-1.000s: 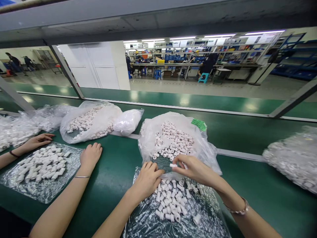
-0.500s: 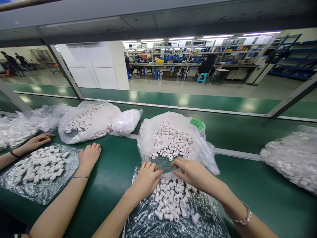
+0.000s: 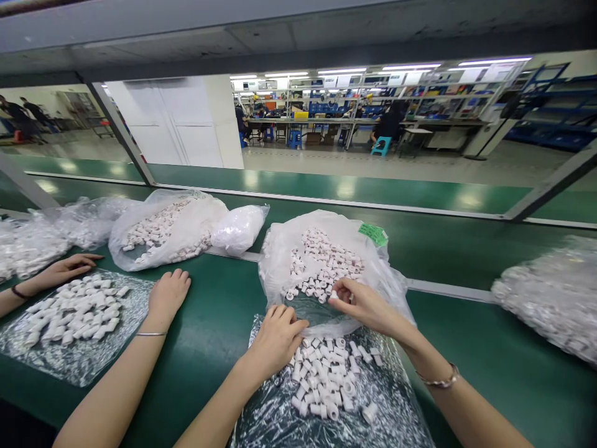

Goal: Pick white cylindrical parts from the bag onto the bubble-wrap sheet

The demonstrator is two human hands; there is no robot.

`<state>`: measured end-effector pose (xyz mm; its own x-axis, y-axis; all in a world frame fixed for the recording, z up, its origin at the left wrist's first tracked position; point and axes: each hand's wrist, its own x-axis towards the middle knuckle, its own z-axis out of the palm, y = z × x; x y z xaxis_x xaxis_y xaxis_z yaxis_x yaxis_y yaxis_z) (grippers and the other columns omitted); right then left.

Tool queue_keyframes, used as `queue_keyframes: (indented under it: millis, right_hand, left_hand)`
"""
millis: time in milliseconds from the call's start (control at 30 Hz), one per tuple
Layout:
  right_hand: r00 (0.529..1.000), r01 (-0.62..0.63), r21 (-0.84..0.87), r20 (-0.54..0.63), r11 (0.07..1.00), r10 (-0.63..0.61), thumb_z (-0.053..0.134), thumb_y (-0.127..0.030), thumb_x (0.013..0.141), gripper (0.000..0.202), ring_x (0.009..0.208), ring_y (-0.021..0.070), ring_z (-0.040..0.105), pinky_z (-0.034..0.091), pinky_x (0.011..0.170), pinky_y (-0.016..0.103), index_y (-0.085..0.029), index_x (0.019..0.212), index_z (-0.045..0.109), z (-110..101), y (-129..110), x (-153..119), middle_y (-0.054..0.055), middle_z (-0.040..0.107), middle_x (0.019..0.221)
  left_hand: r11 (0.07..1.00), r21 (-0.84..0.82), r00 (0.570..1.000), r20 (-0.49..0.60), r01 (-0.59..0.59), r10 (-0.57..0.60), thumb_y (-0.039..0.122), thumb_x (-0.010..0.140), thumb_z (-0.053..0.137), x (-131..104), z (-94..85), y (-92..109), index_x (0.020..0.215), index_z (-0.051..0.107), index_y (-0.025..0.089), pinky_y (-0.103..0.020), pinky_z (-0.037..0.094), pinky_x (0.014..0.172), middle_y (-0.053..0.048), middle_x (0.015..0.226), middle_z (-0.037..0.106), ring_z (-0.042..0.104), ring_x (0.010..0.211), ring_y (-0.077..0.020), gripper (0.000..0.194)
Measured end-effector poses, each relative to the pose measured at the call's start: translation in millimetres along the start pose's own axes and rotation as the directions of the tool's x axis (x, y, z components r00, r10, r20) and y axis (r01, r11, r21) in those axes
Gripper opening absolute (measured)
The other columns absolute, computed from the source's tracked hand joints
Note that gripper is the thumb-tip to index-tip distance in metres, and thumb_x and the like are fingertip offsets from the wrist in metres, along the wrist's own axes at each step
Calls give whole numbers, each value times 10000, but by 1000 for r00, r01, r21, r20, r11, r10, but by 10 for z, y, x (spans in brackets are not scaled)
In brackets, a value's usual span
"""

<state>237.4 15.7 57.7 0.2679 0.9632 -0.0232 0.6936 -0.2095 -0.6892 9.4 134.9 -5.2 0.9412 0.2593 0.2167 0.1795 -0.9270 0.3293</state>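
Note:
My left hand is closed on the front lip of an open plastic bag that holds many small white fittings. Just to its right, my right hand hovers over the bag's mouth, thumb and forefinger pinched on one small white pipe fitting. Below both hands, a pile of similar white fittings lies on a clear plastic sheet. A lone fitting sits apart at the pile's lower right. The tips of my left fingers are partly hidden against the bag.
At left, another person's two hands rest beside fittings on a second sheet. Behind them stand an open bag of fittings and a small white bag. A full bag lies at right on the green table.
My right hand has moved up from the pile side of the bag's lip to its mouth and now shows a fitting between its fingertips. My left hand stays in place.

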Motion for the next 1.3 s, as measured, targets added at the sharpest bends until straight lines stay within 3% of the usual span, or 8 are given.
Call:
queue_keyframes:
  millis: [167, 300, 500, 667, 833, 1000, 1133, 1300]
  right_hand:
    - [999, -12, 660, 32, 751, -12, 428, -480, 981, 325, 897, 196, 584, 500, 705, 323, -219, 1149, 524, -43, -35, 62, 78, 577, 1076]
    - [989, 10, 133, -145, 991, 10, 455, -429, 975, 264, 702, 174, 545, 409, 593, 285, -217, 1070, 579, 108, 126, 114, 35, 587, 864]
    - [979, 34, -488, -158, 872, -127, 460, -272, 947, 227, 759, 202, 608, 316, 532, 261, -199, 1113, 596, 331, 293, 164, 77, 620, 981]
    - [986, -19, 175, -160, 984, 47, 456, -470, 958, 305, 556, 135, 457, 331, 519, 250, -195, 902, 575, 181, 165, 158, -6, 545, 686]
    - [992, -68, 700, -29, 711, 123, 323, -580, 978, 461, 491, 102, 321, 249, 418, 243, -196, 1046, 570, 22, 55, 135, 46, 603, 886]
    - [984, -70, 131, -151, 989, 89, 467, -537, 949, 355, 556, 140, 469, 295, 495, 261, -214, 885, 599, 189, 102, 134, 14, 603, 746]
    - [971, -121, -351, -237, 929, 37, 617, -449, 874, 242, 691, 212, 591, 279, 535, 277, -209, 900, 597, 411, 149, 156, 46, 664, 816]
    - [977, -121, -38, -180, 992, 113, 582, -492, 881, 282, 599, 174, 511, 285, 523, 268, -214, 838, 570, 332, 89, 154, -3, 563, 653]
  left_hand:
    - [1000, -4, 1000, 2, 4, -4, 172, 941, 513, -12, 6, 6, 1170, 585, 247, -389, 395, 875, -35, 968, 524, 464, 949, -220, 251]
    - [1000, -4, 1000, -4, 2, -2, 167, 941, 511, -9, 4, 15, 1175, 583, 246, -390, 399, 879, -35, 969, 526, 466, 953, -221, 257]
    - [1000, -6, 1000, -8, 4, -4, 167, 948, 498, -1, -12, 20, 1161, 583, 237, -392, 406, 875, -38, 967, 525, 469, 949, -220, 240]
    - [1000, -6, 1000, -4, -2, 2, 167, 945, 502, -8, -12, 14, 1154, 588, 236, -395, 406, 881, -39, 964, 527, 469, 949, -220, 236]
    - [1000, -3, 1000, -10, 4, -4, 170, 950, 494, -8, 2, 10, 1171, 583, 243, -393, 411, 879, -39, 973, 528, 469, 952, -219, 249]
    - [1000, -5, 1000, -5, -1, 1, 169, 945, 506, 4, -8, 10, 1163, 583, 241, -392, 407, 879, -36, 970, 528, 470, 952, -221, 242]
    - [1000, -8, 1000, -7, 2, -2, 167, 941, 513, -1, -24, 24, 1169, 577, 240, -390, 407, 881, -38, 977, 526, 467, 951, -223, 248]
    - [1000, -1, 1000, -9, -2, 2, 173, 938, 524, -9, -3, 19, 1162, 581, 245, -390, 405, 881, -35, 967, 524, 466, 946, -220, 242]
